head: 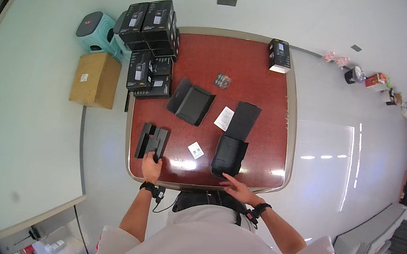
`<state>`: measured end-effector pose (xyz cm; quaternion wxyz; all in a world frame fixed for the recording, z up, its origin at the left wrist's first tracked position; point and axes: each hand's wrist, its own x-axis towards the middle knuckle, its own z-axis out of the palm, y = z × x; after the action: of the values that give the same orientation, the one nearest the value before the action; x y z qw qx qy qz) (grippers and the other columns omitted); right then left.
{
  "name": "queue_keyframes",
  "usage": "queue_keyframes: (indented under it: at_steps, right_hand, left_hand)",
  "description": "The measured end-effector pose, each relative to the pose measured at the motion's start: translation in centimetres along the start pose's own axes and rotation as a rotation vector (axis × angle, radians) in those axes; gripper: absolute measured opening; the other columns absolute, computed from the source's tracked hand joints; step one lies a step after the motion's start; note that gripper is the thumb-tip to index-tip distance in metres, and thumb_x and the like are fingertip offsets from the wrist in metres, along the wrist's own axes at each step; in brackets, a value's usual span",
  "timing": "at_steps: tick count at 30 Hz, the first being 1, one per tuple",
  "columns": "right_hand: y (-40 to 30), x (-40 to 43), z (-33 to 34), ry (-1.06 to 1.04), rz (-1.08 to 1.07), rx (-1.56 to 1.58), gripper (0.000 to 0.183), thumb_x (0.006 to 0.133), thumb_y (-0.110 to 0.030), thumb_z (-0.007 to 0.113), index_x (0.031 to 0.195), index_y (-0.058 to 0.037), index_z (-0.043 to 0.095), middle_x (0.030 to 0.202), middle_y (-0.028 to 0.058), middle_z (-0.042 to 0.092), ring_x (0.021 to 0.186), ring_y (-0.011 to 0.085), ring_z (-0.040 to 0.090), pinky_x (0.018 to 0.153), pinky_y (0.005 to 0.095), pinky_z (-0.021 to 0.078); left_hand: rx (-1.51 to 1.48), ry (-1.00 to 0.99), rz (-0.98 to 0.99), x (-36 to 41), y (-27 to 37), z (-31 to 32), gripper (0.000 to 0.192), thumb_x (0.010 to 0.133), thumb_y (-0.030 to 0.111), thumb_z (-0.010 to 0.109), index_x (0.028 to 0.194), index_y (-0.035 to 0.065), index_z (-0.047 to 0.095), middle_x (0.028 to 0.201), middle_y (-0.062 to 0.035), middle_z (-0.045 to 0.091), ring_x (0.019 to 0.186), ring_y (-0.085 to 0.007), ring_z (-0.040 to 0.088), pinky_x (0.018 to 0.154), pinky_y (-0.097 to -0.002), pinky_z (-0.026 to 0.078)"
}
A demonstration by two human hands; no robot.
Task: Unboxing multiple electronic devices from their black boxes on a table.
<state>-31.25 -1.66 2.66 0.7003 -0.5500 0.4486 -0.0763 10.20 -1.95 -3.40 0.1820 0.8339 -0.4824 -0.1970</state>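
My left hand (151, 167) grips the near end of a black folded-cardboard insert (153, 141) at the table's left front. The insert has raised sides and cut-outs. Near the front edge, my right hand (239, 190) has its fingers apart, index finger at the near rim of an open black box (228, 156). That box's lid (244, 121) lies folded back, away from me; its inside looks dark. Between my hands is a small white card (196, 150) with print. Farther back, a white printed leaflet (224, 118) lies beside the lid, left of it.
A second black cardboard piece (192, 103) lies unfolded mid-table on the red tabletop (202, 57). A dark printed card (222, 81) is behind it. Closed black product boxes (158, 21) are stacked back left; another box (279, 55) stands back right. A brown carton (96, 79) is left of the table.
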Motion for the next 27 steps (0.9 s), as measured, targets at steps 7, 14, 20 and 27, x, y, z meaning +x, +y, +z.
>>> queue_keyframes:
  at_steps: [7,14,20,27]
  right_hand:
    - [-3.2,-1.0,-0.2,0.232,-0.05,-0.205,0.045,0.104,-0.016,0.059,0.146,-0.0083,0.048,0.118,0.0135,0.073,0.105,0.022,0.07,0.094,0.0369,0.0557]
    - [-9.1,3.6,4.9,0.129,-0.187,0.31,0.064,0.104,-0.032,0.066,0.152,-0.0027,0.035,0.137,0.016,0.062,0.12,0.0215,0.062,0.102,0.0327,0.0504]
    - [-8.1,4.0,4.3,0.295,0.008,0.466,0.067,0.103,-0.033,0.067,0.151,-0.0024,0.031,0.13,0.0131,0.061,0.116,0.0206,0.062,0.094,0.0369,0.0565]
    - [-4.5,2.1,0.5,0.437,0.035,0.51,0.054,0.106,-0.035,0.056,0.149,-0.0048,0.043,0.134,0.0073,0.058,0.121,0.0168,0.056,0.096,0.0335,0.0517]
  left_hand:
    - [-0.126,0.08,0.339,-2.5,5.0,-4.1,0.034,0.087,0.014,0.072,0.114,-0.0039,0.065,0.111,-0.0228,0.066,0.099,-0.0437,0.065,0.086,-0.0488,0.055]
    - [-0.333,-0.222,0.549,-9.0,12.9,-5.5,0.036,0.086,0.012,0.076,0.115,-0.0022,0.061,0.107,-0.0188,0.063,0.096,-0.0411,0.066,0.08,-0.0462,0.056]
    - [-0.528,-0.447,0.518,-7.1,15.0,-7.3,0.036,0.087,0.018,0.082,0.117,0.0024,0.07,0.114,-0.0124,0.068,0.089,-0.0255,0.068,0.075,-0.0392,0.057]
    - [-0.595,-0.662,0.336,-2.7,15.4,-0.9,0.047,0.098,0.026,0.071,0.134,-0.0006,0.057,0.127,-0.0195,0.069,0.113,-0.0339,0.068,0.094,-0.041,0.055]
